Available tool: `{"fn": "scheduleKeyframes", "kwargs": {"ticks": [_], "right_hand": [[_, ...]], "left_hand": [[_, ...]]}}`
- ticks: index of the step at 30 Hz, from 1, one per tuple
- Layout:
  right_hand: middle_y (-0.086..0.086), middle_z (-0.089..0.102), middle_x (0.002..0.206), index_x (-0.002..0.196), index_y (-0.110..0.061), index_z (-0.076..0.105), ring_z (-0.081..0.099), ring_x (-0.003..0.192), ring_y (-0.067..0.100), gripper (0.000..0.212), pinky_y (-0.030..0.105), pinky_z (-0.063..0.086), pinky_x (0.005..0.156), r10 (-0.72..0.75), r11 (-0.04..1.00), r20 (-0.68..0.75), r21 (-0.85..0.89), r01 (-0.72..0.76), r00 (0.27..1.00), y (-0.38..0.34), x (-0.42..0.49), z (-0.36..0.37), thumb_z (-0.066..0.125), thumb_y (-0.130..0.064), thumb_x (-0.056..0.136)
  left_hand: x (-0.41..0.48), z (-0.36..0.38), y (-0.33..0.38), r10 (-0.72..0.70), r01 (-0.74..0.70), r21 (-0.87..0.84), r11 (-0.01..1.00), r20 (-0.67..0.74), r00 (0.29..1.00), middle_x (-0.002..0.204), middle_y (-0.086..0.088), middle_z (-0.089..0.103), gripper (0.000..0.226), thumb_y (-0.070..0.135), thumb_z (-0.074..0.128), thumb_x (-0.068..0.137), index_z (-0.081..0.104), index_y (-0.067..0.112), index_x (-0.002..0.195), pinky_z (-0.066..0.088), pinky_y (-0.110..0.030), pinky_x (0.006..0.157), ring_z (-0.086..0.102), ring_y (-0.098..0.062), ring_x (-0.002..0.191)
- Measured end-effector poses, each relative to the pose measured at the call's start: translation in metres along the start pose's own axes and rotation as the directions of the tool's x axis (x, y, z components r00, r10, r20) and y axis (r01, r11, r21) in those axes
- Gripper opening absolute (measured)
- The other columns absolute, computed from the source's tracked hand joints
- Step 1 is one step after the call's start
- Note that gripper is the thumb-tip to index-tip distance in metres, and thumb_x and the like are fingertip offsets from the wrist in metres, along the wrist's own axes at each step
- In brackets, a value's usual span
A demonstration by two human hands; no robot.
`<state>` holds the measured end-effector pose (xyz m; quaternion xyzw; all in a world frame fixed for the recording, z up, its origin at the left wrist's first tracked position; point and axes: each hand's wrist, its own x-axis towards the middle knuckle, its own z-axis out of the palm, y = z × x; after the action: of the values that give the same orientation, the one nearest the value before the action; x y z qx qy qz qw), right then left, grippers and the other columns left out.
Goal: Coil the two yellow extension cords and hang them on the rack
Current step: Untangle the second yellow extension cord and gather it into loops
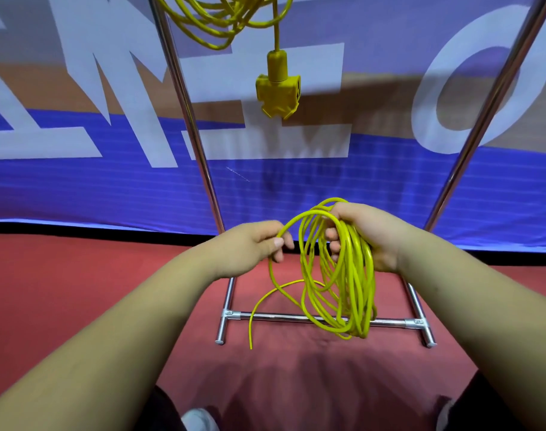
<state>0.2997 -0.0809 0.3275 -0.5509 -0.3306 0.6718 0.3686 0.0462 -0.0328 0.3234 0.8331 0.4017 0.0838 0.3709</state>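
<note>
- Across the middle of the frame stands the rack (184, 98), two shiny metal poles rising from a foot bar at the lower centre; it looks rigid and should carry a light cord easily.
- At the top centre the first cord (215, 23) already hangs in loops, its heavy socket block (277, 91) dangling below.
- In the centre the second cord (343, 275) is a bundle of thin loops, soft and springy I think, likely to slip open if held loosely.
- The right hand (368, 237) is closed around the top of this bundle, the best place to hold it.
- The left hand (256, 244) pinches the free strand between thumb and fingers.
- The loose tail (250, 334) hangs at lower centre.
</note>
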Motion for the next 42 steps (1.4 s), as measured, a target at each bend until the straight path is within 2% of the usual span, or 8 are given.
{"fn": "scheduleKeyframes", "kwargs": {"ticks": [4,10,14,16,20,25,35,42], "right_hand": [[0.012,0.069,0.073,0.083,-0.012,0.062,0.061,0.057,0.023,0.020,0.036,0.054,0.062,0.036,0.999,0.094,-0.032,-0.033,0.995,0.001,-0.003,0.002,0.058,-0.025,0.098],[0.012,0.075,0.089,0.088,-0.010,0.077,0.063,0.061,0.019,0.027,0.039,0.056,0.069,0.102,0.986,0.177,-0.148,-0.076,0.979,0.010,-0.004,0.013,0.060,-0.028,0.100],[0.000,0.050,0.067,0.089,-0.016,0.074,0.047,0.049,0.014,0.017,0.035,0.051,0.063,0.085,0.994,0.244,-0.083,-0.066,0.966,0.009,-0.008,0.020,0.077,-0.033,0.087],[-0.002,0.043,0.064,0.085,-0.018,0.076,0.042,0.047,0.013,0.011,0.034,0.048,0.062,0.080,0.994,0.262,-0.089,-0.058,0.962,0.006,-0.011,0.021,0.079,-0.029,0.083],[-0.002,0.041,0.057,0.102,-0.008,0.059,0.038,0.043,0.013,0.013,0.032,0.045,0.058,0.054,0.992,0.245,-0.123,-0.025,0.968,0.001,-0.015,0.018,0.068,-0.015,0.095],[-0.005,0.038,0.053,0.090,-0.012,0.060,0.034,0.039,0.011,0.008,0.032,0.043,0.059,-0.018,0.999,0.133,-0.035,0.023,0.991,-0.009,-0.017,0.012,0.060,-0.013,0.098],[-0.011,0.031,0.047,0.088,-0.015,0.060,0.030,0.037,0.007,0.009,0.027,0.042,0.054,-0.290,0.853,0.055,0.468,0.231,0.956,-0.039,-0.027,-0.006,0.061,-0.021,0.081],[-0.010,0.033,0.049,0.086,-0.020,0.059,0.031,0.040,0.008,0.018,0.029,0.040,0.059,-0.347,0.779,-0.091,0.526,0.341,0.933,-0.045,-0.022,-0.021,0.048,-0.021,0.100]], "left_hand": [[0.007,-0.008,0.006,0.231,-0.193,0.558,0.807,0.002,0.973,0.090,0.009,0.054,0.034,0.032,0.049,0.110,0.060,0.043,0.140,0.049,-0.035,0.082,0.056,-0.013,0.092],[0.012,-0.001,0.025,0.388,-0.279,0.552,0.786,-0.088,0.918,0.098,0.008,0.072,0.024,0.042,0.063,0.101,0.074,0.030,0.119,0.052,-0.039,0.085,0.066,-0.015,0.099],[0.010,-0.003,0.024,0.177,-0.093,0.339,0.936,-0.225,0.958,0.082,0.008,0.072,0.031,0.054,0.076,0.088,0.068,0.025,0.095,0.052,-0.027,0.069,0.065,-0.005,0.079],[0.008,-0.006,0.018,0.087,-0.029,0.323,0.946,-0.166,0.982,0.079,0.008,0.070,0.034,0.059,0.073,0.089,0.063,0.026,0.090,0.049,-0.027,0.065,0.063,-0.004,0.074],[0.007,-0.014,-0.009,-0.080,0.025,0.386,0.922,0.127,0.989,0.085,0.014,0.076,0.019,0.043,0.070,0.096,0.062,0.027,0.089,0.056,-0.035,0.081,0.069,-0.003,0.084],[0.007,-0.022,-0.038,-0.219,0.157,0.313,0.937,0.174,0.960,0.097,0.021,0.076,0.015,0.042,0.061,0.103,0.064,0.028,0.098,0.052,-0.037,0.096,0.068,-0.006,0.100],[0.012,-0.009,-0.103,-0.496,0.496,0.497,0.712,-0.145,0.856,0.118,-0.009,0.069,0.007,0.031,0.054,0.106,0.056,0.025,0.104,0.049,-0.037,0.087,0.064,-0.030,0.105],[0.017,-0.007,-0.081,-0.423,0.519,0.320,0.793,-0.325,0.846,0.104,-0.015,0.072,0.026,0.032,0.049,0.110,0.062,0.010,0.108,0.047,-0.038,0.076,0.065,-0.038,0.098]]}}
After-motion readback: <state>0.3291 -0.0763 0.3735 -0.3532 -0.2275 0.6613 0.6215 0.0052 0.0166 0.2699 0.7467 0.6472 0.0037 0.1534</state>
